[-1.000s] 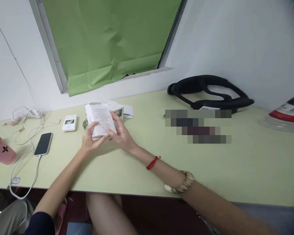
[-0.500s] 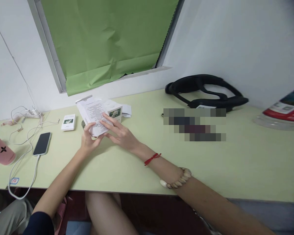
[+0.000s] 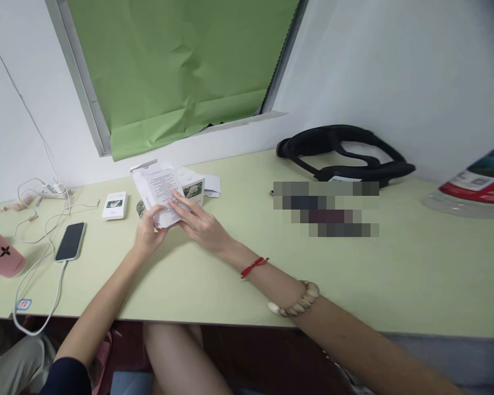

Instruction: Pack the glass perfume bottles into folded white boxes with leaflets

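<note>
A white printed paper box (image 3: 158, 184), its top flap standing up and its sides partly opened out, is held above the table between both hands. Lines of small text cover the panel facing me, and a side panel at the right carries a green photo. My left hand (image 3: 148, 233) pinches the lower left corner, thumb in front. My right hand (image 3: 206, 227) grips the lower right part, with fingers laid across the text panel. A small white box (image 3: 115, 206) with a similar photo lies left of my left hand. Behind the held box, more white paper (image 3: 213, 186) shows in part.
On the left are a phone (image 3: 70, 241) with a white cable, a power strip (image 3: 51, 193) with tangled cords and a pink cup (image 3: 2, 251). A black headset-like frame (image 3: 346, 151) and a blurred-out patch occupy the right. A clear-based bottle (image 3: 477, 181) stands far right.
The paper box has shifted and turned very slightly to the right in my hands, and my left thumb sits a little differently on it. Both hands keep their hold.
</note>
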`<state>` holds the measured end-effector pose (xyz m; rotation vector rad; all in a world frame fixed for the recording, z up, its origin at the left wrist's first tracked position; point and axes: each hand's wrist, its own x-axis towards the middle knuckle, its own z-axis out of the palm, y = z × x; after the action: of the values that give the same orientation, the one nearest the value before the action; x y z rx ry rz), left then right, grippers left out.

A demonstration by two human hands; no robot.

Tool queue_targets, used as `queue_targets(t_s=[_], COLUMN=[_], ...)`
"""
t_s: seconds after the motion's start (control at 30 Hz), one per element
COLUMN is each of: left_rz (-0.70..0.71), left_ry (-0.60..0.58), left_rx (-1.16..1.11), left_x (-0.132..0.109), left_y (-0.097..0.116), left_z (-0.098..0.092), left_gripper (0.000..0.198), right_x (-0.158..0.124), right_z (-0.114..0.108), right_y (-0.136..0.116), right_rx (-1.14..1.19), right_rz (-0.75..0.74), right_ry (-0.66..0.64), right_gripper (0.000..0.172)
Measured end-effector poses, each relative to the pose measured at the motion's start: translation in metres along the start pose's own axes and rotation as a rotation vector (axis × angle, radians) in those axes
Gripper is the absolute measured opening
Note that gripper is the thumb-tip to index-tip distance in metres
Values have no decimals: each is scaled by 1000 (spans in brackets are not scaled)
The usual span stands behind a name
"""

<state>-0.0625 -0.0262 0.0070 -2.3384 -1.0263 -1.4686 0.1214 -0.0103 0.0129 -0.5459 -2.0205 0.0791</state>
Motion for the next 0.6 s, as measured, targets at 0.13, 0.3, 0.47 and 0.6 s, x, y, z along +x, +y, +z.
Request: queue_targets(t_s=[0.13, 0.3, 0.47, 0.6], left_rz=[-61, -70, -156, -147], left_ry=[3, 47, 51, -10], left_rx=[8, -51, -159, -104], left_x=[0, 5, 11, 9], left_y=[3, 12, 24, 29], left_z=[1, -1, -8, -11], left_gripper=[38, 41, 33, 31], right_x=[1, 1, -3, -2], right_z=[0, 0, 3, 9], right_y=[-1, -6, -11, -11], right_rx=[12, 68, 179, 381], right_rz=[7, 75, 202, 373], right_ry=[-2, 17, 117, 283], right_gripper=[48, 43, 47, 62])
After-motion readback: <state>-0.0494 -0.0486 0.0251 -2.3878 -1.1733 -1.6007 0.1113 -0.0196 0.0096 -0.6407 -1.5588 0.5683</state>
